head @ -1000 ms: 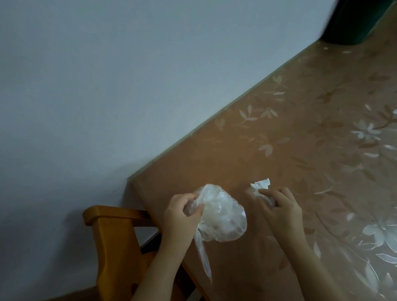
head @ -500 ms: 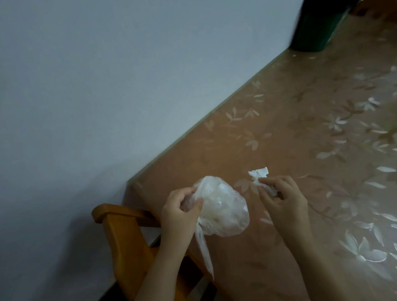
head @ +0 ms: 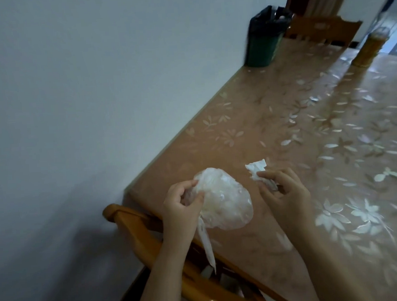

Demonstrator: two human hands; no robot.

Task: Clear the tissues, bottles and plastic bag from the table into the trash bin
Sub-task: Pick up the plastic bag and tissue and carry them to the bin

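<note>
Gripping the gathered neck of a translucent plastic bag, the left hand shows in the head view at the near left corner of the worktop. Its fingers and thumb are curled tight round the bunched plastic. The bag's rounded body bulges out to the right of the hand, above the worktop's near edge. A thin strip of plastic hangs from the hand past that edge. What the bag holds cannot be made out through the cloudy film.

Just to the right, the right hand pinches a crumpled white tissue between thumb and the tips of its fingers. The rest of its fingers are loosely bent. The tissue sticks out up and to the left of the fingertips, near the bag but apart from it. Whether it touches the worktop cannot be told.

The worktop carries a glossy tan cover printed with pale flowers and leaves, and its left edge runs along a plain white wall. At the far left corner stands a dark green trash bin with a black liner, against the wall. Near the far right edge stands a yellowish bottle, blurred.

A wooden chair is tucked at the near left corner, below the left forearm. Another chair back shows beyond the far edge.
</note>
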